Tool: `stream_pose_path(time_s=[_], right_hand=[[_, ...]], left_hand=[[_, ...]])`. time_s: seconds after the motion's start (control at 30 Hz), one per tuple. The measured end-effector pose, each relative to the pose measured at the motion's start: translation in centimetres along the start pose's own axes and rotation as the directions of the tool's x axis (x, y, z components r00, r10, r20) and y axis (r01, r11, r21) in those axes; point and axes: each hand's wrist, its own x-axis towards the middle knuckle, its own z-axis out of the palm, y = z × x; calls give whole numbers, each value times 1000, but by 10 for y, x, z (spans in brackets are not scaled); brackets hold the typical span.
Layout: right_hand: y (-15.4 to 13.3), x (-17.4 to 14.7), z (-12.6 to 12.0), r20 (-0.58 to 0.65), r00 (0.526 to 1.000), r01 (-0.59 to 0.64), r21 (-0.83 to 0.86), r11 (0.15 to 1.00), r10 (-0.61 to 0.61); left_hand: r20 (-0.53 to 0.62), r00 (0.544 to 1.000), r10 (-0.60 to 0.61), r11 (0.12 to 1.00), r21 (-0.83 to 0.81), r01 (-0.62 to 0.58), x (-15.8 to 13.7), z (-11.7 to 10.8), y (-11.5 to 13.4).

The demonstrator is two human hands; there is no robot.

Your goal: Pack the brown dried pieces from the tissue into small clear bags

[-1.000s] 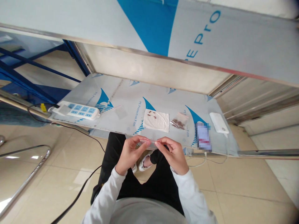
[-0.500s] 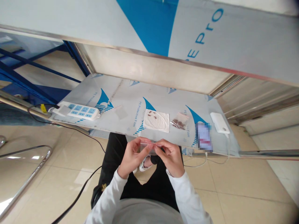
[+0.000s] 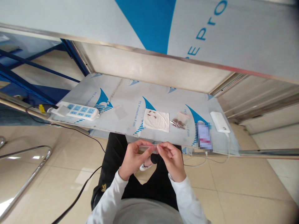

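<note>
A small clear zip bag (image 3: 145, 148) is held over my lap, just off the table's front edge. My left hand (image 3: 137, 156) pinches its left part between thumb and fingers. At the right end, my right hand (image 3: 171, 158) grips it with thumb and fingertips, which partly hide it. Beyond my hands, a white cloth (image 3: 157, 125) lies on the table with several small brown pieces (image 3: 152, 114) on its far left part. To its right rests another clear zip bag (image 3: 179, 120) containing many brown pieces.
A flat clear bag (image 3: 120, 112) lies left of the cloth on the film-covered table (image 3: 130, 99). Farther left is a white power strip (image 3: 82, 112). A phone (image 3: 204, 136) and a white power bank (image 3: 219, 122), both cabled, sit at right. A shelf (image 3: 98, 21) overhangs the table.
Both hands have lowered slightly toward my lap with the zip bag, whose top edge now tilts differently. The things on the table have stayed put.
</note>
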Motion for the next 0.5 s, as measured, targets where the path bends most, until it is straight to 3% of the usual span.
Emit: stream_pose_path(time_s=[0.2,0.4,0.5], right_hand=[[3,-1,4,41,999,20,10,1000,-20],[4,9,4,-35,999,0,135,991,5],[4,11,6,9,1000,-15,143,990,14]], left_hand=[[-17,1000,-3,999,42,4,0,3,1],[21,996,-90,981,-171,92,3,0,-2],[-26,998,-56,986,-157,51,3,-1,-7]])
